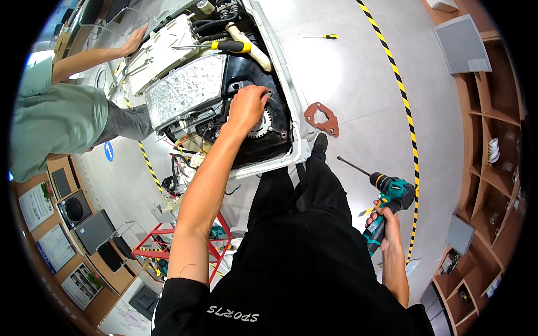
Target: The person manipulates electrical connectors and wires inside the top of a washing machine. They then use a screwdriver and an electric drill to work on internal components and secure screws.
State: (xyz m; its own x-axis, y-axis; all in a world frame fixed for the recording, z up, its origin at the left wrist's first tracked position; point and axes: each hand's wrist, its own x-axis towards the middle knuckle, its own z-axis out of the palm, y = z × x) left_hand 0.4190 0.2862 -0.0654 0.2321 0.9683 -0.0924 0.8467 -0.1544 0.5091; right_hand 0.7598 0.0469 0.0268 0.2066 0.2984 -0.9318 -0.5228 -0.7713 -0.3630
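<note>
My right hand (386, 221) is wrapped around the grip of a teal and black cordless drill (399, 191), its long bit pointing up and left, away from the appliance. My left hand (246, 107) reaches over the opened white-framed appliance (297, 115). Its fingertips are pinched together at the black plastic panel (241, 157), beside a toothed metal ring (260, 126); whatever they hold is too small to make out. A yellow and black screwdriver (231, 47) lies across the appliance above this hand, near a cream hose (253, 53). To the left sits a silvery metal cover (188, 84).
A co-worker's hand (135, 40) rests on the appliance's far left. On the floor to the right lie a reddish-brown flat plate (321, 119) and another screwdriver (329, 37). Loose wires (180, 147) hang at the lower left, above a red metal frame (218, 246). Wooden shelves (476, 134) line the right.
</note>
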